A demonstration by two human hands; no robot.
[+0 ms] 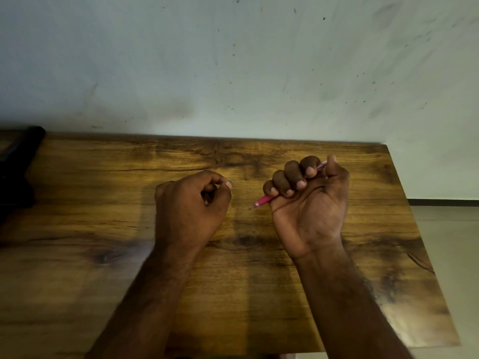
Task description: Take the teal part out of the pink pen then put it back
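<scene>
Right hand (308, 198) fisted round pink pen (264, 200), tip toward left hand (191, 200) pinching teal part (230, 182) above wooden table (103, 229).
Light, stiff, small (probably slippery); best pinched near its end.

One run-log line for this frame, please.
right hand: grips pink pen | left hand: pinches teal part | part: out of pen
</scene>
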